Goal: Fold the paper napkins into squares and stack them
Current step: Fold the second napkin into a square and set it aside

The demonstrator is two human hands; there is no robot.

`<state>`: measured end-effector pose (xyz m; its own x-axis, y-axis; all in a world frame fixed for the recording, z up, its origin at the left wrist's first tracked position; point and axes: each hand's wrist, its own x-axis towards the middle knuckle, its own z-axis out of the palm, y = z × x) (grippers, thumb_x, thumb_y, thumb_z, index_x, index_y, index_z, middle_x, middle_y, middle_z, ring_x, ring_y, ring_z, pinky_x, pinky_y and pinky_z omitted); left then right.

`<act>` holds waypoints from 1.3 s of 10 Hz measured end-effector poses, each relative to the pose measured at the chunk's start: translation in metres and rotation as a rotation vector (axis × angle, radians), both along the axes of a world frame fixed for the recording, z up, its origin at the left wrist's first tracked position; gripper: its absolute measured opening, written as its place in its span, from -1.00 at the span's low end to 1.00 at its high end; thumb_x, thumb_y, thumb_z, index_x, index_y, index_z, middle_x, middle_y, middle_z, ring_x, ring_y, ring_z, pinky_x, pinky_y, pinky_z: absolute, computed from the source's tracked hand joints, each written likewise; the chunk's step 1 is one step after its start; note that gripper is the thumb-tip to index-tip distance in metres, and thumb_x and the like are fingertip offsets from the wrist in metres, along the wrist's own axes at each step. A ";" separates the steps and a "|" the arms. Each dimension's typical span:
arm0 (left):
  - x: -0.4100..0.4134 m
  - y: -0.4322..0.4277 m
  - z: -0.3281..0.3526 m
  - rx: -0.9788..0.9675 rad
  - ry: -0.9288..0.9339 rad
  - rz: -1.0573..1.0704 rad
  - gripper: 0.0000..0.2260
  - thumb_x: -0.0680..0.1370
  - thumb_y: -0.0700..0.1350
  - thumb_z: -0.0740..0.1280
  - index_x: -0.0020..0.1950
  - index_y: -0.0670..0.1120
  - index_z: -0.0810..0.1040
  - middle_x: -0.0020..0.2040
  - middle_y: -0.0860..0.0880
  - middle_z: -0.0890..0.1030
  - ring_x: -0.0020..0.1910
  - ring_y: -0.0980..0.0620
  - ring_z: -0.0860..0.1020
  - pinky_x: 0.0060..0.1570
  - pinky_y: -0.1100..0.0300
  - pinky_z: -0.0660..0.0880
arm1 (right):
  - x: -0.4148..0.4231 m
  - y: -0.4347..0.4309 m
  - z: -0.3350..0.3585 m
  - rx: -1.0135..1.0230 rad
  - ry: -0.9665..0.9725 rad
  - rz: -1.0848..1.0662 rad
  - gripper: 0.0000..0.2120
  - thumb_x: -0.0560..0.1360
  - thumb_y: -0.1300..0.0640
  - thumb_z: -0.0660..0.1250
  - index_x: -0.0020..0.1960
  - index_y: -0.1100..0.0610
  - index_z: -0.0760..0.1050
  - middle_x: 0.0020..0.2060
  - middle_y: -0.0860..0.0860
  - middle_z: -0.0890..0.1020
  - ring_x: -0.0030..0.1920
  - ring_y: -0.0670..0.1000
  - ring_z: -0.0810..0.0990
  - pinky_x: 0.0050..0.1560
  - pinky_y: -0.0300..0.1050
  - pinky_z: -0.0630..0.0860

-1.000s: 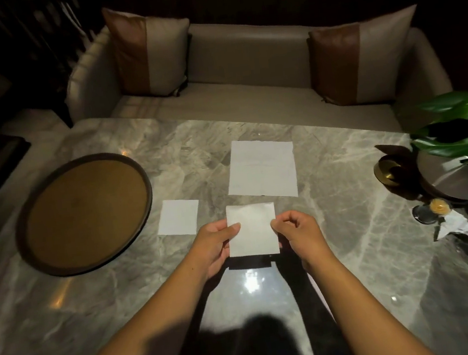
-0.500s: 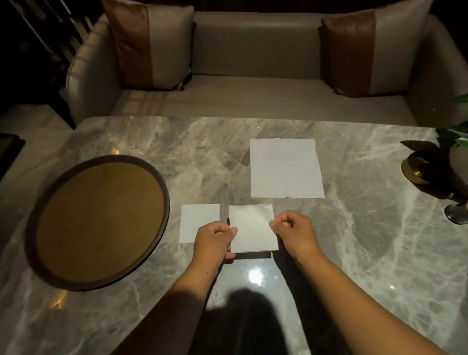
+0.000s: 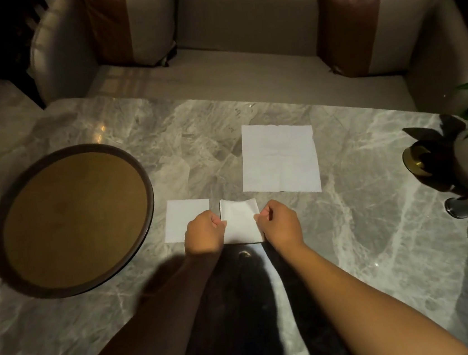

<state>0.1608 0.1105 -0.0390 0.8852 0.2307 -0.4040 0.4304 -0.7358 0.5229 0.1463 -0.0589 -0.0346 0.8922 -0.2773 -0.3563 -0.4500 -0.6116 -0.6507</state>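
Both hands pinch a small folded napkin (image 3: 240, 220) on the marble table (image 3: 366, 249).
Left hand (image 3: 204, 233) and right hand (image 3: 280, 224), fingers curled, grip its side edges; another folded napkin (image 3: 181, 221) lies just beside.

Dim, warm light falls from above onto the middle of the counter (image 3: 377, 219), and the corners sink into black. The large napkin (image 3: 279, 159) is the brightest patch. The near napkin (image 3: 241, 223) throws a thin dark line along its near edge. The person's shadow lies heavy on the near counter and covers the left arm (image 3: 144, 319), while the right arm (image 3: 357, 294) is lit. Small glare spots shine on the polished stone. The wide lens bows the sofa (image 3: 239, 30), and the tray (image 3: 148, 187) rim looks soft.
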 end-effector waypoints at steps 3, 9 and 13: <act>0.003 0.002 -0.017 0.130 0.023 -0.104 -0.76 0.59 0.08 0.30 0.05 -0.08 0.54 0.00 -0.10 0.62 0.00 -0.14 0.56 -0.10 0.16 0.35 | 0.007 0.003 -0.006 -0.100 0.049 0.027 -0.82 0.55 0.05 0.36 -0.15 0.12 0.49 -0.28 -0.03 0.57 -0.23 0.01 0.55 -0.25 -0.10 0.45; -0.019 0.009 -0.009 0.354 -0.425 -0.590 -0.58 0.43 -0.01 0.50 0.27 -0.04 0.61 0.40 -0.26 0.46 0.40 -0.33 0.39 0.26 -0.20 0.37 | -0.008 -0.011 -0.024 -0.131 -0.151 0.310 -0.46 0.45 -0.07 0.43 0.41 -0.15 0.40 0.44 -0.17 0.35 0.48 0.02 0.26 0.40 0.13 0.41; -0.013 0.014 -0.008 0.370 -0.082 -0.555 -0.48 0.59 0.18 0.26 0.54 0.18 0.25 0.63 -0.06 0.00 0.59 -0.19 -0.15 0.49 -0.27 -0.14 | -0.007 -0.023 -0.020 -0.325 -0.107 0.530 -0.43 0.49 0.03 0.47 0.46 -0.01 0.39 0.55 0.13 0.22 0.56 0.18 0.15 0.54 0.12 0.21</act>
